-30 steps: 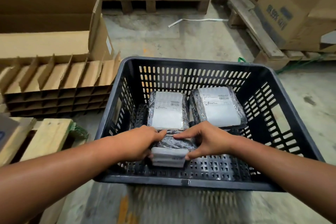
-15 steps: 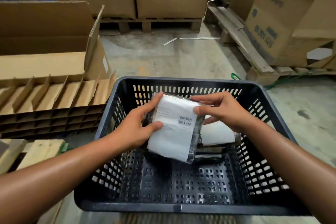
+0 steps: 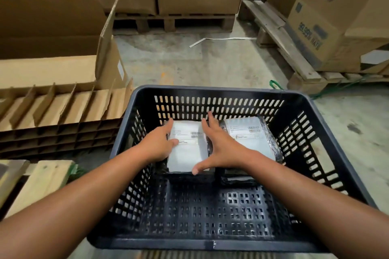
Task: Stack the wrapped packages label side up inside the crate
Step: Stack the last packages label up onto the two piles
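Lowered since the earlier frame, the wrapped package (image 3: 188, 147) is now being set label up on the left stack at the crate (image 3: 212, 90) back. It is being steadied between the left hand (image 3: 156, 147) and right hand (image 3: 219, 149), fingers spread flat along its sides (squaring it), beside 1 neighbouring package (image 3: 250, 136).

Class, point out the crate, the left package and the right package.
Crate (image 3: 210, 90): head view, far rim.
Left package (image 3: 187, 149): head view, white label face.
Right package (image 3: 250, 139): head view, white label face.
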